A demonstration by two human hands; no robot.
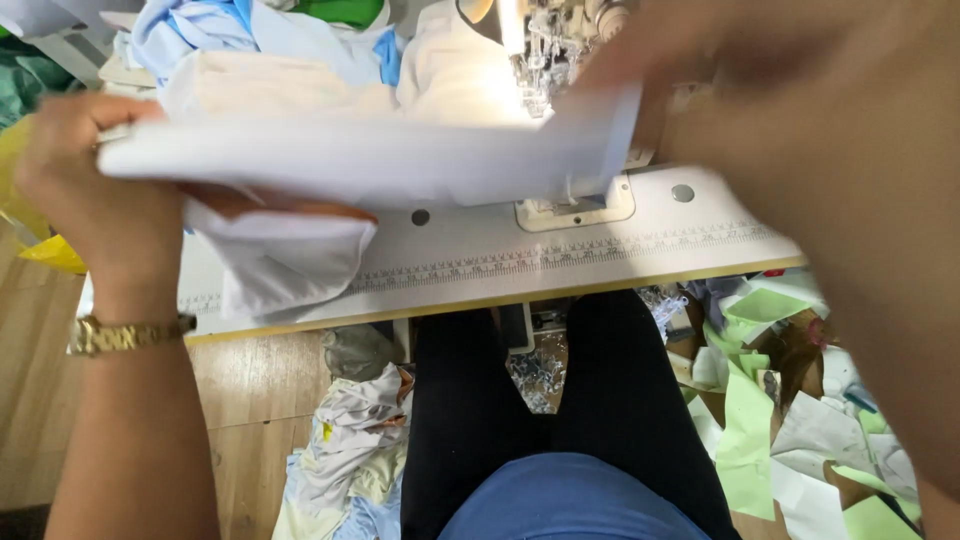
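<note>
My left hand [85, 190] grips the left end of a folded white fabric piece [370, 160], thumb on top, with a gold watch on the wrist. My right hand [690, 50], blurred and close to the camera, pinches the fabric's right end near the sewing machine's needle area [535, 60]. The fabric is stretched level between both hands above the white machine bed [560, 250]. More white cloth [280, 260] hangs below the left hand onto the bed.
A pile of light blue and cream cloth [270, 50] lies behind the machine. Fabric scraps in white and pale green [770, 400] litter the floor on the right, and more scraps [345, 450] on the left by my dark-trousered legs.
</note>
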